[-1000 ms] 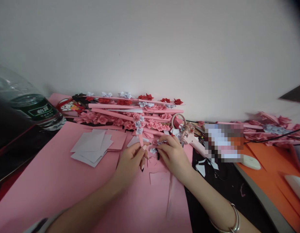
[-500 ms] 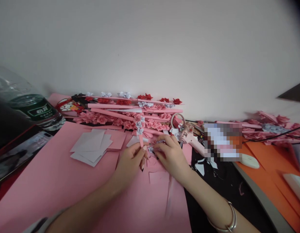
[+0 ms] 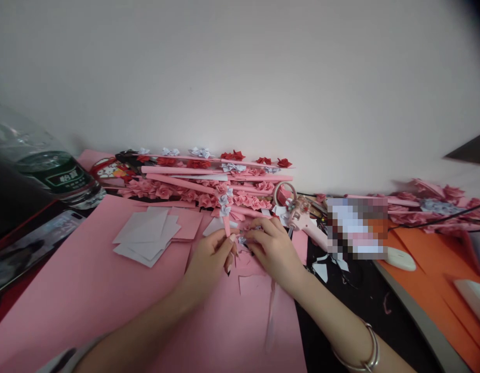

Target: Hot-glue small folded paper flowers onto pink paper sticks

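My left hand (image 3: 214, 254) is closed, pinching the lower end of a pink paper stem (image 3: 226, 226) between thumb and fingers. White folded-paper flowers (image 3: 224, 202) are fixed along the upper part of this stem. Just to the right, my right hand (image 3: 273, 248) has its fingers bent together at a small white paper flower (image 3: 242, 240), which they partly cover. Both hands are above a large pink paper sheet (image 3: 146, 305). Small pink paper pieces (image 3: 253, 284) lie beneath them.
White paper squares (image 3: 144, 238) lie at left. Behind are pink stems with paper flowers (image 3: 205, 199), a tape roll (image 3: 284, 192) and a pink glue gun (image 3: 308, 223). A water bottle (image 3: 65, 173) and phone (image 3: 33, 248) are at far left, a white mouse (image 3: 400, 258) at right.
Hardly anything differs. My right fingers have shifted slightly at the small white flower, covering more of it. My left hand still grips the stem in the same place.
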### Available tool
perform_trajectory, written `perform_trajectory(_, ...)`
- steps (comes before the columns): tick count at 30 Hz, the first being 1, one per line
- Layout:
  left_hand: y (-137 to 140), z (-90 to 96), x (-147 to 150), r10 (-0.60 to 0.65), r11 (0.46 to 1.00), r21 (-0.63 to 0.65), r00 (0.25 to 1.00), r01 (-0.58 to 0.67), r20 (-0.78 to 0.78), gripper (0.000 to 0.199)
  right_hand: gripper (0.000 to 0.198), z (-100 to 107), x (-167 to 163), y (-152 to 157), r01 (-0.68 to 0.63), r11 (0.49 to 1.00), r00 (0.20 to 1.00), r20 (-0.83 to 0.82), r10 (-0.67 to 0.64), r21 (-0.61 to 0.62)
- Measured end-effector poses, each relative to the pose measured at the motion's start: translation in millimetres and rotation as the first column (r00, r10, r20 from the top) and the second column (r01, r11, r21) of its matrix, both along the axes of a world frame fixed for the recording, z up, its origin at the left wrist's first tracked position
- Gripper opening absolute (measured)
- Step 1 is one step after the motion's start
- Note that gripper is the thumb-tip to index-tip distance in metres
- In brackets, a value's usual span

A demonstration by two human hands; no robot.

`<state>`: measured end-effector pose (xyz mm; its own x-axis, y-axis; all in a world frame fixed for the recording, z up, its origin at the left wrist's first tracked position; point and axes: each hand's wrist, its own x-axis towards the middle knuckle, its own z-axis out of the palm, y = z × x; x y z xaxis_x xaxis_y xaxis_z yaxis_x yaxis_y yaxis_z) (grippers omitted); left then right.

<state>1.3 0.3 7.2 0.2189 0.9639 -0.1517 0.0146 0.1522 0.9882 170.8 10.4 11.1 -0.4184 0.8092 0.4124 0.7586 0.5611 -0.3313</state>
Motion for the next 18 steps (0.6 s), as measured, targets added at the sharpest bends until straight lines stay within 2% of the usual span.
perform_trajectory(5,0.8,1.0,1.0,-0.005,1.000,-0.001,1.000,0.005,-0.008,0.024,0.017,0.0,1.9,1.5,-0.018,0.999,1.000,-0.011,0.017,-0.034)
perform_trajectory(13,-0.1,0.9,0.7,-0.014,1.000,0.003,1.000,0.014,-0.006,0.028,0.016,-0.7,0.3,0.7,-0.005,1.000,0.999,-0.033,0.005,0.003)
perform_trajectory(18,0.3,0.3,0.7,-0.014,1.000,-0.006,1.000,0.014,0.008,0.028,0.018,-0.5,3.6,2.2,0.009,0.999,0.991,-0.133,-0.003,0.040)
